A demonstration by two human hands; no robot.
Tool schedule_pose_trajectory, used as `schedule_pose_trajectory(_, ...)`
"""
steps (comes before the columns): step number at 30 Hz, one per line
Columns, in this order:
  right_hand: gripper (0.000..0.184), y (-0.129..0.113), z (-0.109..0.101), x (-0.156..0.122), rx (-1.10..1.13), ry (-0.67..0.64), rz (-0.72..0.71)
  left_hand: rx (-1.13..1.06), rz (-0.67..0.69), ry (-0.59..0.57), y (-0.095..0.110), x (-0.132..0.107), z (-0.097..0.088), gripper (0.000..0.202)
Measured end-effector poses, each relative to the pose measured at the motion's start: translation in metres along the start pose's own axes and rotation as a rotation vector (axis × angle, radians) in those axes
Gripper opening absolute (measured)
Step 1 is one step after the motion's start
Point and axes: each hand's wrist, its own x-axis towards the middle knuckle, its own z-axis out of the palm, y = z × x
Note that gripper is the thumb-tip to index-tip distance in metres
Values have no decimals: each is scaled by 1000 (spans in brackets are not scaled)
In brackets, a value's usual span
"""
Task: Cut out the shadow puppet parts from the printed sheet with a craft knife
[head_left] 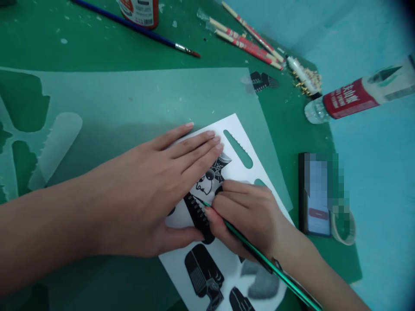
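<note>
At the centre of the green desk [285, 121], fingers of the right hand [249, 211] pinch a slim green tool [288, 283] close to its pointed end. The fine tip stands at the looped edge of a black printed shape [199, 216]; whether it touches is too small to tell. Just to the left, the left hand [158, 177] lies palm down, its long fingers extended side by side, the little finger slightly parted and the thumb set apart near the same shape. Both hands rest over a white sheet [231, 263], set at a slant, with further black prints on its near part and a toothed slot [238, 149] near its far corner. Beneath the sheet is a larger translucent sheet [129, 95], with irregular cut-outs on the left. Well to the right are a phone [319, 196], its screen partly blurred, and a bottle [352, 99] with a red label. On the far side, from left to right: a blue paintbrush [129, 26], a red-and-white container [141, 13] just beside it, and sticks in red-printed wrappers [253, 45].
</note>
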Motion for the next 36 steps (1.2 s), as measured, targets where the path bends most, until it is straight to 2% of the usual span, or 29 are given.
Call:
schedule_pose_trajectory(4, 40, 2, 1, -1, 24, 17, -5, -6, -5, -23, -1, 0, 1, 103)
schedule_pose_trajectory(6, 39, 5, 2, -3, 118, 55, 6, -13, -10, -25, -1, -1, 1, 104)
schedule_pose_trajectory(10, 38, 9, 3, -7, 366, 176, 118, 7, 0, -15, -2, -4, 0, 105)
schedule_pose_trajectory(16, 43, -3, 3, -10, 421, 257, 249, 73, -6, 15, -5, -4, 0, 104)
schedule_pose_trajectory(19, 44, -15, -1, -15, 439, 227, 357, 88, -44, 34, -3, -3, 0, 102)
schedule_pose_trajectory(23, 46, -27, -9, -27, 515, 78, 418, 83, -66, 26, 2, -3, -1, 102)
schedule_pose_trajectory(26, 46, -27, -16, -31, 571, -89, 358, 50, 35, -20, -1, -3, -3, 101)
schedule_pose_trajectory(29, 40, -19, -21, -24, 480, -174, 173, -19, 161, -66, -8, -4, -4, 99)
schedule_pose_trajectory(32, 38, -5, -21, -10, 346, -145, 22, -40, 184, -64, -11, -4, -5, 103)
schedule_pose_trajectory(36, 44, 11, -6, -1, 347, -27, -109, -14, 127, -18, -7, -5, -5, 114)
